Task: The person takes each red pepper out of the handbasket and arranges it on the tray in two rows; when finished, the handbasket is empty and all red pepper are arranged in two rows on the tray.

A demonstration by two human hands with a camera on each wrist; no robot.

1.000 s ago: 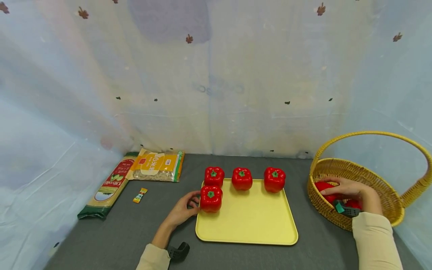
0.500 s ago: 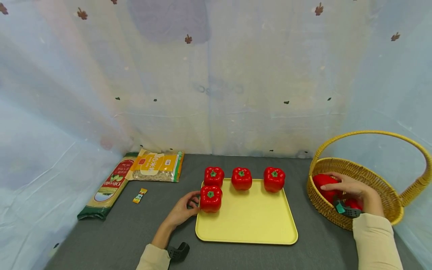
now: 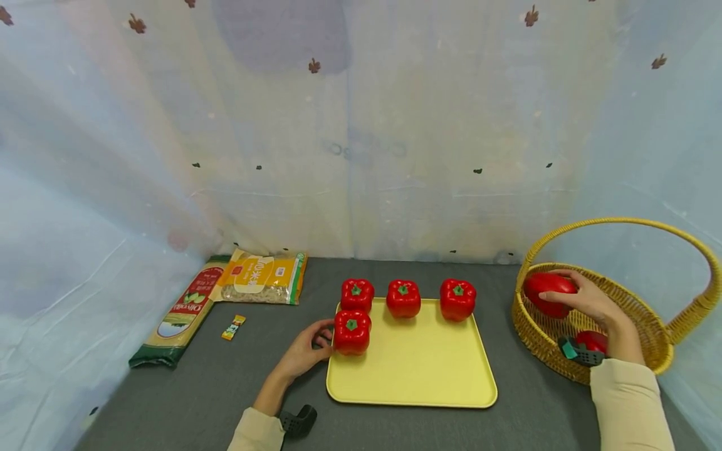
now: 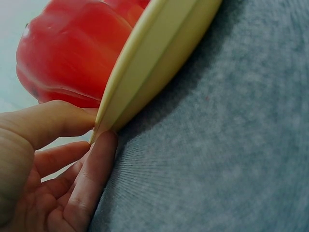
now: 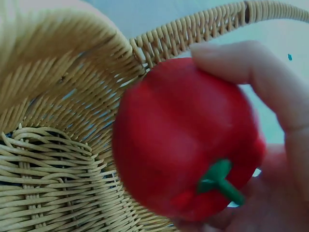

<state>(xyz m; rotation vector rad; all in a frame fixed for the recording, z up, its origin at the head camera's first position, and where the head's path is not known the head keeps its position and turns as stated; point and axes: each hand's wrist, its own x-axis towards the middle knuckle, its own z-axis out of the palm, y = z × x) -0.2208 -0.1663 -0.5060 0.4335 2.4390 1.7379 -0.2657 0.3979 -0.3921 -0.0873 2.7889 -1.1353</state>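
My right hand [image 3: 589, 300] grips a red bell pepper [image 5: 178, 140] by its sides inside the wicker basket [image 5: 63, 183]; its green stem faces the right wrist camera. Another red bell pepper [image 3: 592, 340] lies lower in the basket, partly covered by my wrist. With thumb and finger, my left hand [image 3: 306, 351] pinches the left rim of the yellow tray [image 4: 140, 63]. Just inside that rim sits one bell pepper [image 3: 352, 332]. Along the tray's far side stand three more: a left one [image 3: 358, 294], a middle one [image 3: 403, 299] and a right one [image 3: 457, 299].
An arched handle [image 3: 626, 221] rises over the basket. To the left lie a green and red bag [image 3: 188, 307], a yellow grain bag [image 3: 262, 277] and a small yellow packet [image 3: 234, 327]. A pale curtain [image 3: 395, 125] hangs behind the grey table [image 3: 186, 407].
My right hand has raised the bell pepper from deeper in the basket towards its rim, uncovering more of the basket floor. The left hand and tray stay in place.
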